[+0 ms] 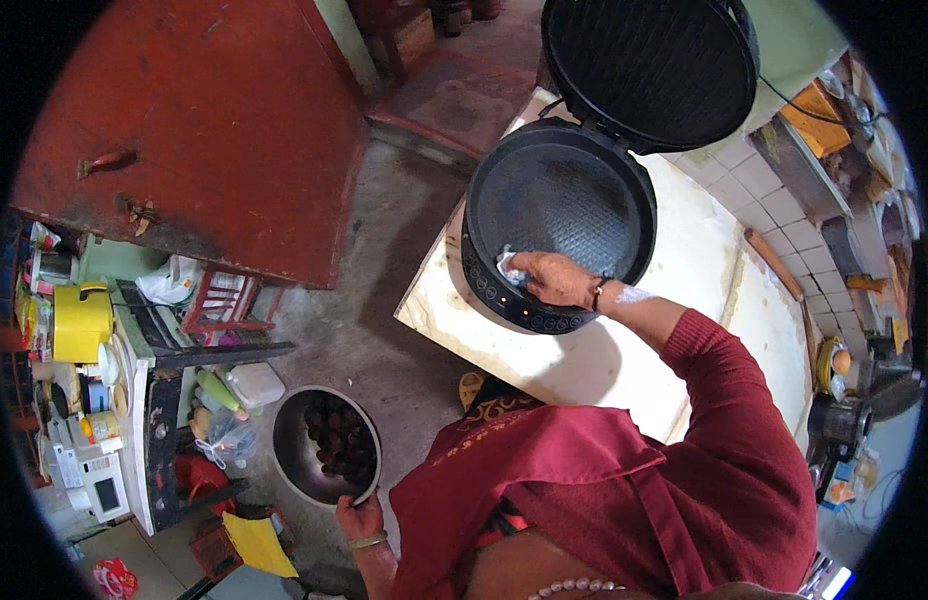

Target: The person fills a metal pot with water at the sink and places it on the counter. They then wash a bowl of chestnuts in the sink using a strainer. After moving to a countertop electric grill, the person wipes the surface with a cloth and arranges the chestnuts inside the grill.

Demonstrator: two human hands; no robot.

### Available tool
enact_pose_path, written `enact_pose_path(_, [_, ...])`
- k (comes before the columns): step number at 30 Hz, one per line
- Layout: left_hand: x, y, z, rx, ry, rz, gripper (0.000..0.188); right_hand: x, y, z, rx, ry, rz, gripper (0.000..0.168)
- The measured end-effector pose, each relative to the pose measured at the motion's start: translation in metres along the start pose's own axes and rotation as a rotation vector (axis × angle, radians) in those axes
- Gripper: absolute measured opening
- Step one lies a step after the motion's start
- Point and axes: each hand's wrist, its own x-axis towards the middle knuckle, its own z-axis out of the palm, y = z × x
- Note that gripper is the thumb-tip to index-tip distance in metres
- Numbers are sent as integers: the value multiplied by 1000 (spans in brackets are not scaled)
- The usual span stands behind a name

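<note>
My right hand (554,279) pinches a crumpled white tissue or cloth (507,264) against the inner front edge of an electric baking pan (561,195). The pan's dark plate has a textured, shiny surface, and lights glow on its front control panel (513,306). Its black ribbed lid (651,67) is tipped back on the hinge. Low on the left, my left hand (361,519) grips the rim of a metal basin (291,450). Dark reddish-brown round pieces (340,439) lie inside the basin, tilted towards one side.
The pan stands on a pale, stained countertop (696,225) beside a tiled wall (764,184). A wooden rod (774,264) lies along that wall. To the left are a red door (201,135) and a cluttered table (138,420) with a yellow pot (81,322). Bagged goods (230,435) sit below.
</note>
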Motion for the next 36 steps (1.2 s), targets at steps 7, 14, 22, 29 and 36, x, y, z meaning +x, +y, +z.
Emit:
enact_pose_path(7, [14,32,-50,52,19,-40,38,42,-69,0,1765,-43,383,20])
enact_pose_path(14, [4,84,-82,-242,89,19,38,128,-88,-18,175,301,-279,33])
enact_pose_path(22, [-6,91,-106,-357,29,-55,40,59,110,-101,-946,239,214,34])
enact_pose_path(29, [6,86,-108,-323,-58,-84,37,-40,78,-62,-926,-161,639,24])
enact_pose_path(36, [-1,74,-59,-282,-193,-142,37,2,-28,-23,-361,-410,471,26])
